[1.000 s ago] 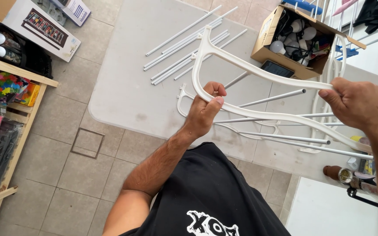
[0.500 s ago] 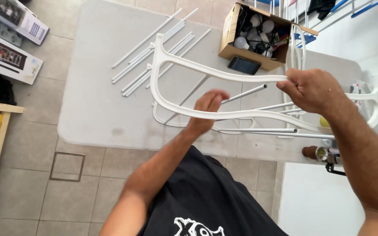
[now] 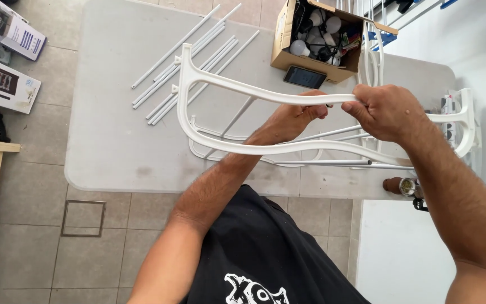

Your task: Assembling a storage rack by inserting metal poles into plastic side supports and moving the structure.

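Both hands hold a curved white plastic frame point(image 3: 226, 87) above the grey worktop point(image 3: 113, 141). The left hand point(image 3: 293, 118) and right hand point(image 3: 386, 112) each clench their fingers round its upper bar, close together. Thin white rods point(image 3: 181, 62) lie on the worktop, near a cardboard box point(image 3: 285, 42) of bulbs.

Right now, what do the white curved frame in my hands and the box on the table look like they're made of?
White curved frame: probably moulded plastic, judging by its smooth semi-gloss surface and rounded one-piece shape. Box: brown corrugated cardboard, matte, flaps open.
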